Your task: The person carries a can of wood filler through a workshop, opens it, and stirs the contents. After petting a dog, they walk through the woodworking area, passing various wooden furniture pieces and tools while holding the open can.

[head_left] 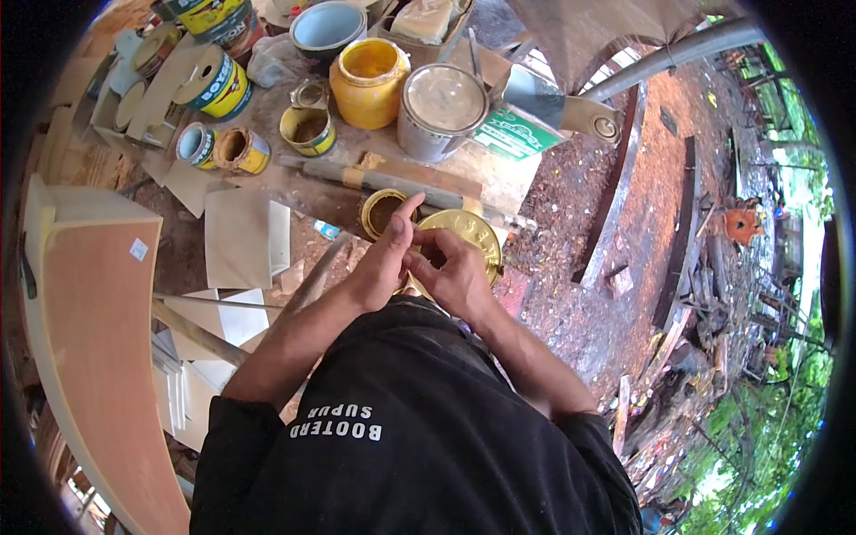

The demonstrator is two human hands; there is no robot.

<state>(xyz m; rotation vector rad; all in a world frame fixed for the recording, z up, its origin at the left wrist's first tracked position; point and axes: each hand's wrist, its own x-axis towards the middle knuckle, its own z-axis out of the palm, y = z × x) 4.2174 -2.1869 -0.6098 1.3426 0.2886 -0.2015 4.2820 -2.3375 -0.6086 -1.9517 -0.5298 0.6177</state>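
Observation:
My left hand [385, 266] is held edge-on in front of my chest, its visible fingers stretched out. My right hand [453, 272] meets its palm side with bent, closed fingertips; whatever is between them, if anything, is hidden. Just beyond my right hand, partly covered by it, is a round gold lid or can top [473, 234] with raised lettering. A small open can [383, 210] with brown contents stands past my left fingertips.
Behind the cans lie a grey pipe-like rod [419, 190] and a wooden strip [455, 182]. A yellow tub [366, 94], a lidded grey bucket [437, 125] and a green-and-white box [513, 134] crowd the worktable. A curved wooden panel [102, 321] stands at left.

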